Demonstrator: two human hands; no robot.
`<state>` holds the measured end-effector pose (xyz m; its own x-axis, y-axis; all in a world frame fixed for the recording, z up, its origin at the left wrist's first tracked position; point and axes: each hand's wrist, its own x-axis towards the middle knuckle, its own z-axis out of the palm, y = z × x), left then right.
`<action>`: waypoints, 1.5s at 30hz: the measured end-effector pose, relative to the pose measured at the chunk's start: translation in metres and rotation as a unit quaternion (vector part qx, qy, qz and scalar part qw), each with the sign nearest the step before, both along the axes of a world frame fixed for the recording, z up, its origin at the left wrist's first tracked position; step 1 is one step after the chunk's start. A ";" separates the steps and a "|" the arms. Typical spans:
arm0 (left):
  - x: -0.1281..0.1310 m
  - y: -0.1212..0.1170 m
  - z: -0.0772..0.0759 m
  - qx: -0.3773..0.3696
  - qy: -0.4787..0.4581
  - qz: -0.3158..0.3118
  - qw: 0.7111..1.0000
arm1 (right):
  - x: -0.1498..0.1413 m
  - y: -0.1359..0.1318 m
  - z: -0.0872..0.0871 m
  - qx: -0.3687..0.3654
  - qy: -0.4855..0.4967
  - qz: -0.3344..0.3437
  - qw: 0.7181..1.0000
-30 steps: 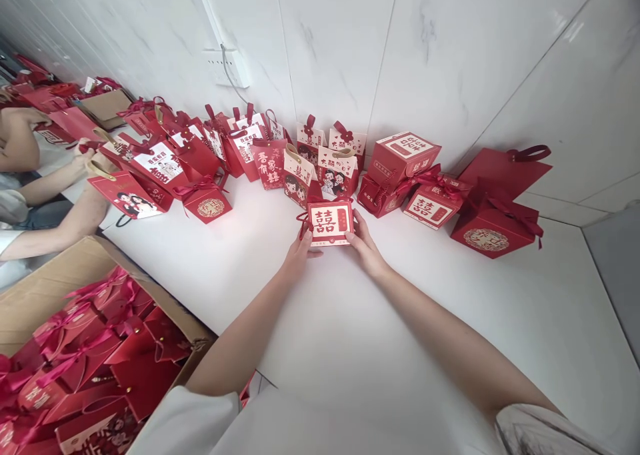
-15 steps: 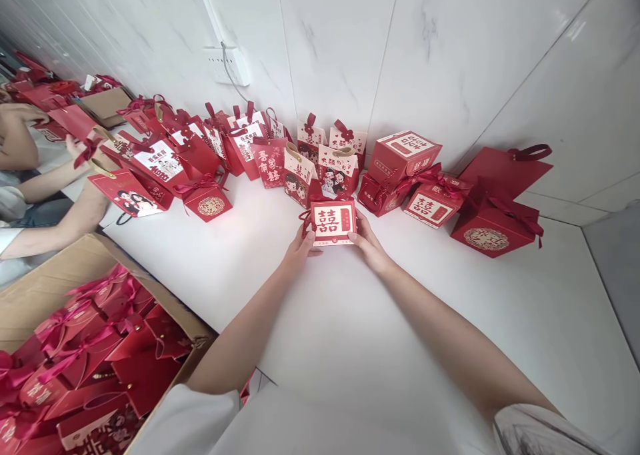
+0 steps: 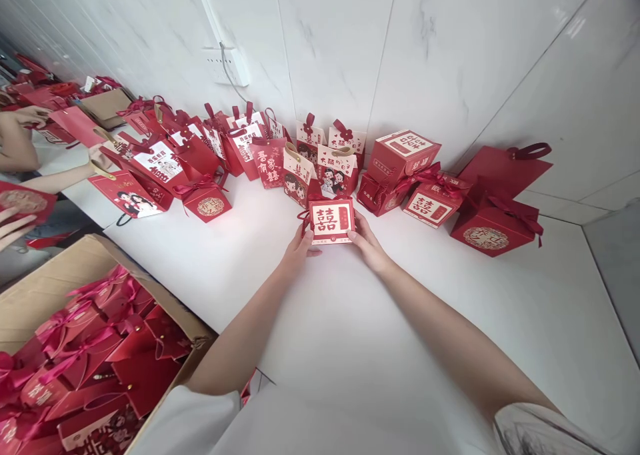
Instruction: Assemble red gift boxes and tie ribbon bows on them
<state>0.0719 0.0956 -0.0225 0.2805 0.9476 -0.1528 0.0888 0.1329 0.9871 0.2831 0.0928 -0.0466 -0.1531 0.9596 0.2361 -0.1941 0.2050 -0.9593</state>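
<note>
A small red and cream gift box with red double characters on its face is between my two hands, low over the white table. My left hand grips its left side, and a dark red ribbon shows by those fingers. On the other side my right hand holds the box, thumb on the front corner. Its underside and back are hidden. Just behind it stand cream and red gift bags printed with cartoon couples. To the right is a ribboned cream and red box.
A cardboard carton full of red ribboned boxes stands at the lower left. Rows of red bags line the tiled wall. A larger red box sits at the right. Co-workers' hands are at the far left.
My hands and the box stay nearly still. At the left, a co-worker's hand with a red box has come into view, and another co-worker's arm has shifted.
</note>
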 end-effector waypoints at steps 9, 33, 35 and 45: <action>0.000 0.001 0.003 0.007 -0.019 -0.007 1.000 | 0.000 0.001 0.002 0.009 -0.007 -0.005 1.000; 0.003 -0.004 0.003 0.174 0.190 0.034 0.965 | -0.004 0.006 0.009 -0.201 0.100 0.032 0.974; 0.003 -0.004 0.003 0.172 0.197 0.036 0.964 | -0.005 0.006 0.007 -0.194 0.101 0.028 0.975; 0.000 -0.005 -0.002 0.226 0.197 -0.023 0.954 | -0.006 -0.005 0.003 -0.061 0.019 -0.099 0.993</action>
